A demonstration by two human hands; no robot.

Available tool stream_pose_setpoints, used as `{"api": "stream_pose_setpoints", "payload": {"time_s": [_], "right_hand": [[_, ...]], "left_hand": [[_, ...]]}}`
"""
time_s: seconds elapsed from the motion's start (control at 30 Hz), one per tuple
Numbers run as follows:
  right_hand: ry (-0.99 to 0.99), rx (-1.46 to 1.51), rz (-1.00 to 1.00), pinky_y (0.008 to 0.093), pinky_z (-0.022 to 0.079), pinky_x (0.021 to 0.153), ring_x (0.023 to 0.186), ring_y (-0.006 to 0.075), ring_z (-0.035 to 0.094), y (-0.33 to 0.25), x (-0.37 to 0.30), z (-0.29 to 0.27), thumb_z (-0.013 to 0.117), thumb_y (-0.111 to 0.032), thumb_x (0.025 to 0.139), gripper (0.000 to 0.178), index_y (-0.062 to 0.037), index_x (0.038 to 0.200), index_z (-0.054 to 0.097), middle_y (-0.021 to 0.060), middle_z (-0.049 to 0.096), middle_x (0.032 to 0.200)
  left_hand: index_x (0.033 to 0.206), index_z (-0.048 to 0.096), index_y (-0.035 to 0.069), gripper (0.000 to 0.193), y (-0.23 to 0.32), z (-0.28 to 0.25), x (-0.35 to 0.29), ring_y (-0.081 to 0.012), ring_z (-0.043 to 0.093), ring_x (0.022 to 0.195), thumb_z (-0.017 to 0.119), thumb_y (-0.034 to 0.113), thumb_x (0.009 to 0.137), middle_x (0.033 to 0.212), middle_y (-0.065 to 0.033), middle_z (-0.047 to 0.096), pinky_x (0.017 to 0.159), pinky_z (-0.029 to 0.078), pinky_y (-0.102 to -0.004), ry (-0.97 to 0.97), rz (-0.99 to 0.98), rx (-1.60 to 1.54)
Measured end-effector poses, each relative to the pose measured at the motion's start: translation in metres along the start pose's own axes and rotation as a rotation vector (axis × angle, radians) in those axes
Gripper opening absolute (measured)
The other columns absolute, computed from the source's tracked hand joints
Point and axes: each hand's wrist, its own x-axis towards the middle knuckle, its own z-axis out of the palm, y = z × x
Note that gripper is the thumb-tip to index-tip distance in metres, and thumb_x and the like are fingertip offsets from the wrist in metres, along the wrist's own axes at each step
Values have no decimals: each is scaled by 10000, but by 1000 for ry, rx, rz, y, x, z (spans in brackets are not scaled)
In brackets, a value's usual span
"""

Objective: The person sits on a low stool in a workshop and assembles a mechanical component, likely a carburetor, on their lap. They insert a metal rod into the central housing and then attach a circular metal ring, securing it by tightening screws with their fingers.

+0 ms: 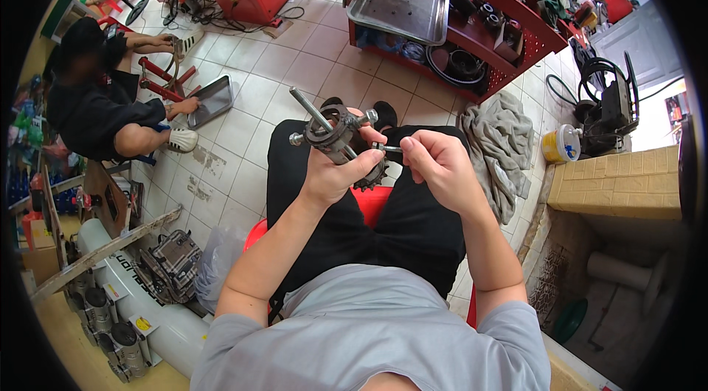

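Above my lap, my left hand (332, 175) is wrapped round a dark metal hub (341, 137). A toothed ring (370, 178) shows at the hub's lower end, and a long steel rod (310, 108) sticks out of it toward the upper left. Shorter bolt ends stand out at its sides. With thumb and fingers closed, my right hand (440, 171) pinches a small steel bolt (391, 148) at the hub's right side. The bolt's far end meets the left thumb and the hub, and I cannot tell whether it is threaded in.
A red tool cart (472, 59) with a metal tray (398, 4) stands ahead. Grey cloth (501, 147) lies on the tiled floor at the right, near a yellow-and-white bucket (562, 144). A seated co-worker (96, 96) works at the left beside a grey pan (212, 102).
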Motion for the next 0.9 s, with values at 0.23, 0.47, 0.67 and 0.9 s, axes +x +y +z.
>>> {"api": "stream_pose_setpoints", "payload": {"time_s": [0.23,0.47,0.67,0.9], "right_hand": [[-110,244,-11,232,402,541,569,58,481,15,7,0,521,-284,1008,335,-13,828,599,-20,529,635],[-34,592,-22,219,399,574,626,70,514,29,17,0,541,-259,1002,234,-33,967,592,-2,556,700],[21,755,54,238,457,623,709,98,583,42,27,2,582,-146,965,122,-43,1026,559,29,598,795],[44,844,25,258,474,660,740,119,603,45,28,1,564,-86,951,84,-55,1025,538,42,605,821]], "left_hand": [[1211,474,53,443,5,5,0,-150,629,926,647,-48,816,972,-84,640,828,546,-322,46,-74,-93],[1180,507,87,314,-10,3,0,-163,636,845,585,39,879,917,-52,626,821,558,-394,282,-466,-567],[1124,503,81,285,-29,-1,-4,-173,648,818,605,61,858,886,-57,597,750,585,-379,294,-499,-563],[1101,494,94,261,-31,-4,1,-173,628,818,580,79,856,873,-49,576,768,575,-406,208,-521,-719]]}}
